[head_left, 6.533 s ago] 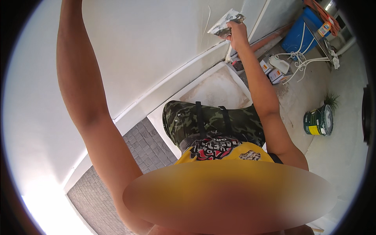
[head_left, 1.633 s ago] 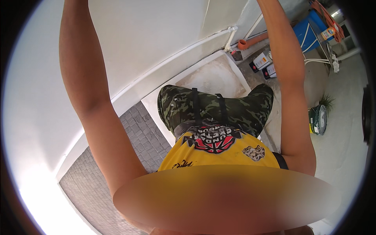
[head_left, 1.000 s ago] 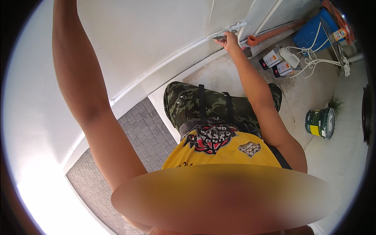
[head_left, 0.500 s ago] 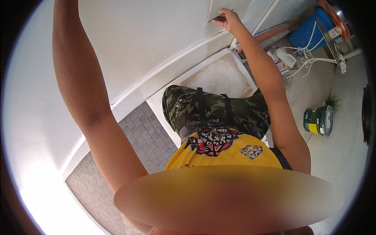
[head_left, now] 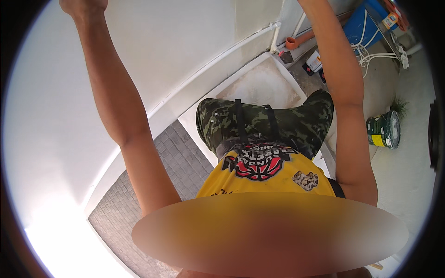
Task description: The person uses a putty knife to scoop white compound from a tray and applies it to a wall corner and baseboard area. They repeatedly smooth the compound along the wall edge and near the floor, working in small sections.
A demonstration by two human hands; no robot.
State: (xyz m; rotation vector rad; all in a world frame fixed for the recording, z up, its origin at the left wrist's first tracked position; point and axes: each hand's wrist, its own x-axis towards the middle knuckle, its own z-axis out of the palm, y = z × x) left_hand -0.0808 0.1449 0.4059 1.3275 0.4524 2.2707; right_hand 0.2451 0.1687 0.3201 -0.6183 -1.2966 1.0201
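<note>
Both my arms are raised along the pale wall (head_left: 181, 41). Only the base of my left hand (head_left: 83, 4) shows at the top left edge, close to the wall. Its fingers lie beyond the picture, so whatever it may hold is hidden. On the right my forearm (head_left: 331, 41) reaches up past the top edge, and that hand is out of sight. Below my arms, a white rectangular basin (head_left: 266, 85) with brownish stains inside lies against the wall's foot, just in front of my camouflage trousers (head_left: 264, 118).
A white pipe (head_left: 218, 60) runs along the wall to an orange pipe (head_left: 303, 39). To the right are a blue container (head_left: 354, 30), a white scrolled metal frame (head_left: 371, 58) and a dark green bucket (head_left: 380, 132). Grey paving (head_left: 116, 199) lies at lower left.
My right hand, earlier at the wall near a thin dark object, has moved up out of the picture. The base of my left hand has come into view at the top left.
</note>
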